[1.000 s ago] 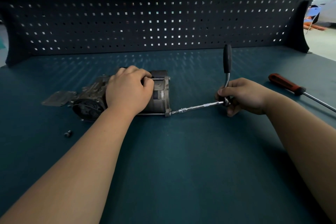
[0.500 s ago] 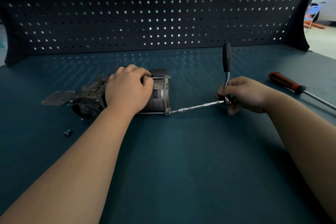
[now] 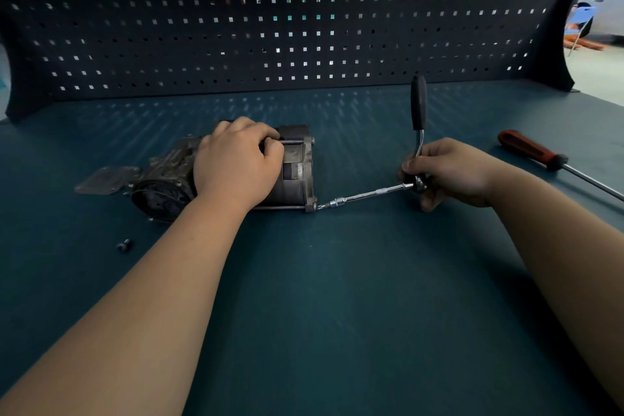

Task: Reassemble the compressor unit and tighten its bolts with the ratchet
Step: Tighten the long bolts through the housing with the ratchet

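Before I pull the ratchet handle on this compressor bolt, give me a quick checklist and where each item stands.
1. Compressor unit pinned down: ok, the left hand grips it from above.
2. Socket seated on the bolt: cannot tell; the extension bar reaches the housing's near right corner, but the joint is too small to judge.
3. Grip for leverage: not ok; the right hand holds the ratchet at its head, with the black handle free.
4. Swing path: ok; the screwdriver lies apart, to the right.
5. All fasteners fitted: cannot tell; one small fastener lies loose on the table.
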The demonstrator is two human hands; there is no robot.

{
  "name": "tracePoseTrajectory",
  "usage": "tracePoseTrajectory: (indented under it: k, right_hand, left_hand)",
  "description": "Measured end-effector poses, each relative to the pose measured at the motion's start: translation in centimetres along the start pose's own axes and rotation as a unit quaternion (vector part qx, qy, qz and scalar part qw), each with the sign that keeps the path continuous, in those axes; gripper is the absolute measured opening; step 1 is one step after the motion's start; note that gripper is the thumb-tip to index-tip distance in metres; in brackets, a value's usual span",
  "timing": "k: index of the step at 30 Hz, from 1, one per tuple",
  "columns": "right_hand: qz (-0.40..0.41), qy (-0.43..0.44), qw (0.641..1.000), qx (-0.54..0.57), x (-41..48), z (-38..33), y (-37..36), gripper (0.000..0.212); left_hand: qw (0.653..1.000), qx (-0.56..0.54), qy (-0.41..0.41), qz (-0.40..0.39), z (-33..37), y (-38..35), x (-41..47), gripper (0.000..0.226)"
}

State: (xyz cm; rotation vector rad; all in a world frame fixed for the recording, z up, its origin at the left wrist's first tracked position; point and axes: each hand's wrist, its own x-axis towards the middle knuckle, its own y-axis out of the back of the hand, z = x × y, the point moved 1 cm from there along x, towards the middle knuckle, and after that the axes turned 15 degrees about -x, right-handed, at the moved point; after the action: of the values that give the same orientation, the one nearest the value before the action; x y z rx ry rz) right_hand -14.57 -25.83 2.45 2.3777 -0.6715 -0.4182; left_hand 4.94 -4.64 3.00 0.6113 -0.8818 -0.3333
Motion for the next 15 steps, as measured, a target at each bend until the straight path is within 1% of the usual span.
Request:
tracePoseTrajectory:
  k: [15]
  right_hand:
    - [0.0, 0.015, 1.0, 0.004, -0.06, 0.11, 0.12, 0.02]
  left_hand:
    - [1.0, 0.002, -0.007, 0.003, -0.03, 0.02, -0.04, 0.029]
